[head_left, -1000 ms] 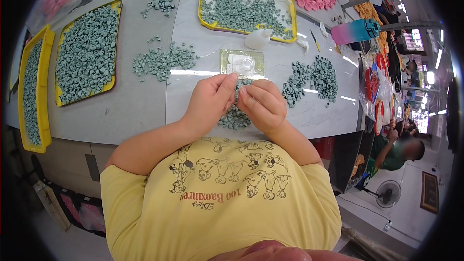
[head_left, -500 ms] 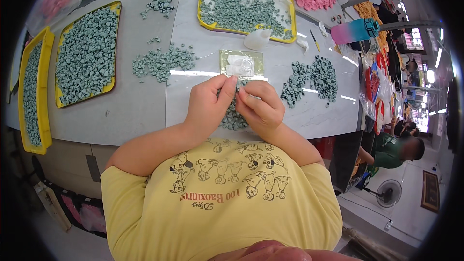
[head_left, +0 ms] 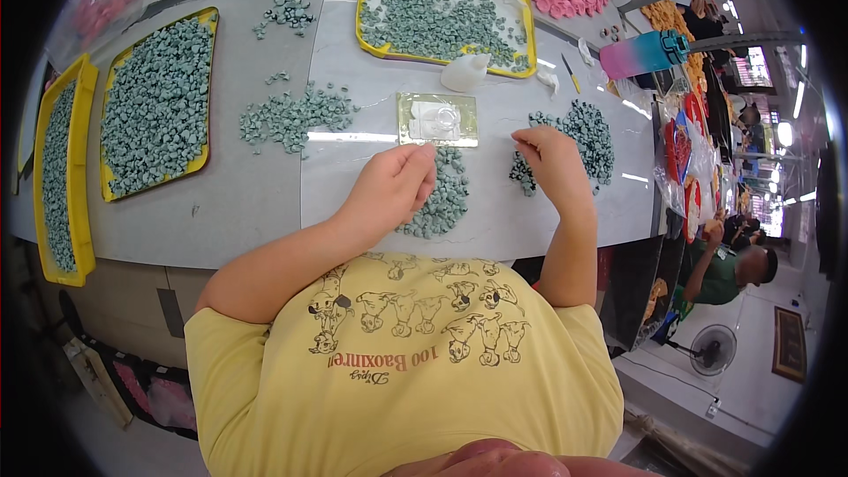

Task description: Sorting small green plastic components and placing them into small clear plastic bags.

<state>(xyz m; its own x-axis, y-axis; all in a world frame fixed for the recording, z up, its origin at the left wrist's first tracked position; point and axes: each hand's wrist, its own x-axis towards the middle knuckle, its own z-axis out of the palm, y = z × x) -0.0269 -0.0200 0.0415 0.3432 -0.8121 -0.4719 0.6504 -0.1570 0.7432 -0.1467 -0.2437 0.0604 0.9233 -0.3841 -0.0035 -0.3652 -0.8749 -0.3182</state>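
Left fingers [head_left: 419,162] pressed together, right fingers [head_left: 534,135] parted near green pieces [head_left: 594,140], red-lettered yellow shirt [head_left: 411,402]

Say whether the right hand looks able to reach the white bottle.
Probably yes: nothing visible stands between the right hand and the white bottle, which sits ahead and to its left.

R hand [head_left: 558,166] now at R-side grn pcs [head_left: 594,137] (off L hand [head_left: 395,184]).
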